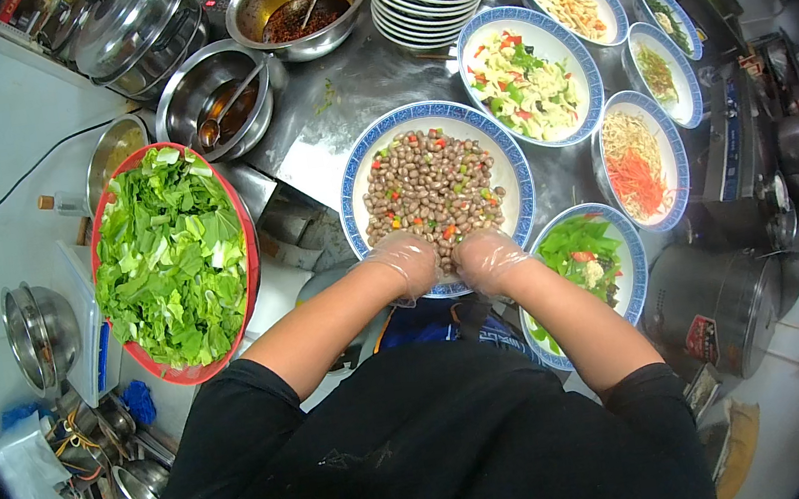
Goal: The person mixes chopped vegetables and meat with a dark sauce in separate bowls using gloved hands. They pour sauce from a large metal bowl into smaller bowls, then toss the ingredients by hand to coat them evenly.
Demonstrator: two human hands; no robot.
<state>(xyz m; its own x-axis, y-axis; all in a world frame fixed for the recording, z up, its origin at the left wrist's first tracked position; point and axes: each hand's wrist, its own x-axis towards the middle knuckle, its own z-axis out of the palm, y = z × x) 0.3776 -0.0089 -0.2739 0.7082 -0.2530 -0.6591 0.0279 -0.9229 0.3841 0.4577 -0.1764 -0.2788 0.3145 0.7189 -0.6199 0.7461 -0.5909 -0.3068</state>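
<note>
Both my hands wear clear plastic gloves and reach into the near side of a large white bowl with a blue patterned rim (pixel 504 137). It holds brown peanuts (pixel 435 176) mixed with diced red, orange and green pepper. My left hand (pixel 408 260) lies at the near left of the peanuts, its fingertips hidden. Opposite it, at the near right, is my right hand (pixel 484 257), fingers pointing down into the peanuts and also partly hidden. Whether either hand grips anything does not show. A bowl of green vegetables (pixel 581 248) stands close by my right forearm.
Left stands a red basket (pixel 248 250) of chopped leafy greens. Steel bowls with dark sauce (pixel 230 113) and chili oil (pixel 305 18) hold spoons. Stacked plates (pixel 424 4) stand behind. Several filled bowls, including egg salad (pixel 525 85) and shredded carrot with sprouts (pixel 636 161), line the right.
</note>
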